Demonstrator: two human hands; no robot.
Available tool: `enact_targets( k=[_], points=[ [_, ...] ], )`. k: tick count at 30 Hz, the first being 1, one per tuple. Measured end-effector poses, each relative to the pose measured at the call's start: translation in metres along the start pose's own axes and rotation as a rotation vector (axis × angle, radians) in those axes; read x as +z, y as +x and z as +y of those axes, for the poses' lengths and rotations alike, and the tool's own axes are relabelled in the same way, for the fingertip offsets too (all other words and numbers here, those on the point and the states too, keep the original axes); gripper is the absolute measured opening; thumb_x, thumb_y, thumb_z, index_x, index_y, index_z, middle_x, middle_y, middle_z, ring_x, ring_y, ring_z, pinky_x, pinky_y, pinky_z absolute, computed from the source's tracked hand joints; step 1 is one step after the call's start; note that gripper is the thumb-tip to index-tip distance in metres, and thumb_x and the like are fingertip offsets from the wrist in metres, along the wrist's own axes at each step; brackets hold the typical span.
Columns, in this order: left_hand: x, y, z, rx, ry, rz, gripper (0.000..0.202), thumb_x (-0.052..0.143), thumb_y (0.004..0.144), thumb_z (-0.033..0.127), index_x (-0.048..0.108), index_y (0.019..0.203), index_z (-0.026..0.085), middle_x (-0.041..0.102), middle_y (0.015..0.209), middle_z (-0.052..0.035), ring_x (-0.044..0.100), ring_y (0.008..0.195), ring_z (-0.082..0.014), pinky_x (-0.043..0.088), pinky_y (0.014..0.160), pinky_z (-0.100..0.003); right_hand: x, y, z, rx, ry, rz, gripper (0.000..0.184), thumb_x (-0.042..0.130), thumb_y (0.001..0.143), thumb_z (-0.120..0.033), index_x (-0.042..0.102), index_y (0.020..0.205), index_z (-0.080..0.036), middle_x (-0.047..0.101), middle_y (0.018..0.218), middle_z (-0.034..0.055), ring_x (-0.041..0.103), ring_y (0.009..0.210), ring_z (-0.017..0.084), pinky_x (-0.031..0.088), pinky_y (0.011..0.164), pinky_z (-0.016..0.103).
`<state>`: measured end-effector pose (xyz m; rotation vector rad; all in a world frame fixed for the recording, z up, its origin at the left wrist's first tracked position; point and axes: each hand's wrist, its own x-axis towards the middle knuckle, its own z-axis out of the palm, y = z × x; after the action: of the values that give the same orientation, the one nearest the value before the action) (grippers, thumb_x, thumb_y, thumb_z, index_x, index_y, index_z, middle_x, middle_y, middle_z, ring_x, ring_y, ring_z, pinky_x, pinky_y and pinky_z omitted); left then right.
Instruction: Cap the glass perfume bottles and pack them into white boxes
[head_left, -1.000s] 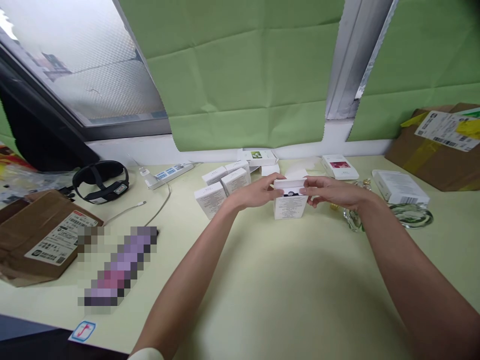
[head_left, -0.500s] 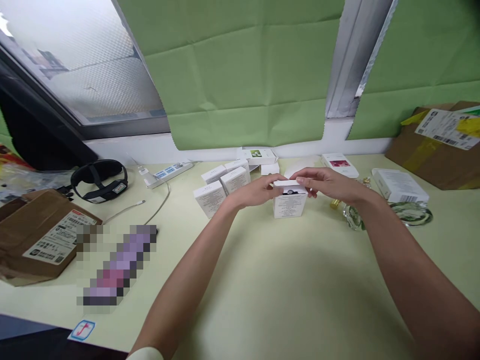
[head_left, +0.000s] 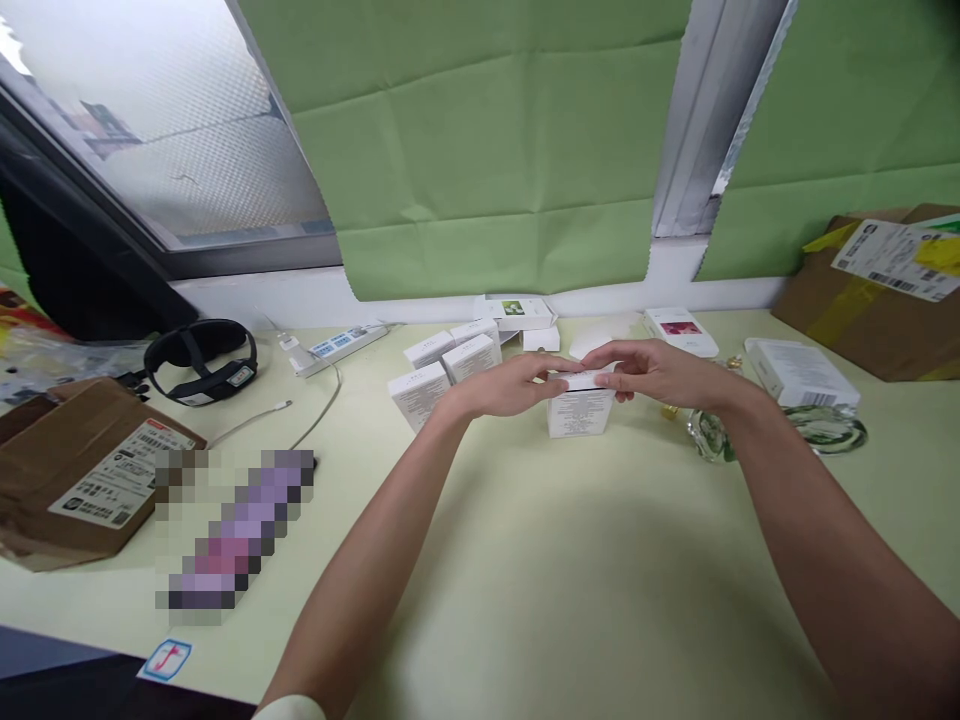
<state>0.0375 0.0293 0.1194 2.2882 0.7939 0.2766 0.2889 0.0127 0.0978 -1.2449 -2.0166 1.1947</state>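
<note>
A small white carton (head_left: 579, 414) with fine print on its front stands upright on the pale table. My left hand (head_left: 517, 384) holds its top left corner, thumb at the front edge and fingers across the lid. On the opposite corner, my right hand (head_left: 651, 374) grips the lid's edge between thumb and fingers. The lid flap (head_left: 582, 380) lies down over the opening between my hands. Several similar white cartons (head_left: 420, 392) stand together just left of my left hand. Close to my right forearm lies a clear glass object (head_left: 709, 436), partly hidden by it.
Flat white boxes (head_left: 517, 313) lie at the back by the wall, another (head_left: 801, 374) at right. A brown cardboard box (head_left: 874, 300) stands far right, another (head_left: 90, 470) at left. A black headset (head_left: 201, 362), power strip (head_left: 339, 347) and blurred purple object (head_left: 244, 530) sit on the left.
The carton's raised front flap has gone down, covering the dark gap that showed below it. Both my hands have shifted slightly, with thumbs now at the lid's front edge.
</note>
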Motion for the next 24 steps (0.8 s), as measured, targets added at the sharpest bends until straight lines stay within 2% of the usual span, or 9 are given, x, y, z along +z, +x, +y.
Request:
enact_targets(
  k=[9,15,21,24],
  points=[
    [0.0016,0.0014,0.0018,0.002,0.046,0.037,0.039,0.047,0.096,0.032,0.058,0.133,0.026,0.063,0.128,-0.0057,0.057,0.114,-0.0217,0.044,0.097,-0.035,-0.0002,-0.0014,-0.0011,0.034,-0.101,0.009,0.048,0.066,0.08,-0.058,0.064,0.121,-0.033,0.066,0.088,0.002,0.056,0.079,0.02,0.04,0.071,0.035],
    [0.0002,0.0005,0.0019,-0.017,-0.014,0.022,0.039,0.048,0.096,0.037,0.059,0.133,0.028,0.063,0.128,-0.0042,0.058,0.115,-0.0219,0.045,0.098,-0.035,0.0002,-0.0014,0.0007,0.053,-0.036,-0.02,0.047,0.067,0.079,-0.058,0.063,0.122,-0.037,0.065,0.116,0.0028,0.056,0.084,0.02,0.042,0.077,0.036],
    [0.0001,0.0003,-0.0005,-0.027,-0.121,0.01,0.038,0.043,0.098,0.042,0.059,0.132,0.031,0.061,0.135,-0.0012,0.056,0.12,-0.0205,0.045,0.1,-0.034,0.0002,-0.0016,0.0009,0.062,0.004,-0.034,0.05,0.068,0.077,-0.059,0.063,0.122,-0.038,0.064,0.118,0.0031,0.056,0.088,0.022,0.042,0.075,0.036],
    [0.0005,0.0009,-0.0019,-0.032,-0.124,0.004,0.038,0.044,0.098,0.041,0.058,0.132,0.031,0.06,0.136,-0.0016,0.056,0.121,-0.0209,0.045,0.1,-0.034,0.0002,-0.002,0.0002,0.074,-0.007,-0.039,0.05,0.067,0.078,-0.059,0.063,0.122,-0.037,0.064,0.113,0.0035,0.054,0.085,0.021,0.042,0.076,0.036]
  ],
)
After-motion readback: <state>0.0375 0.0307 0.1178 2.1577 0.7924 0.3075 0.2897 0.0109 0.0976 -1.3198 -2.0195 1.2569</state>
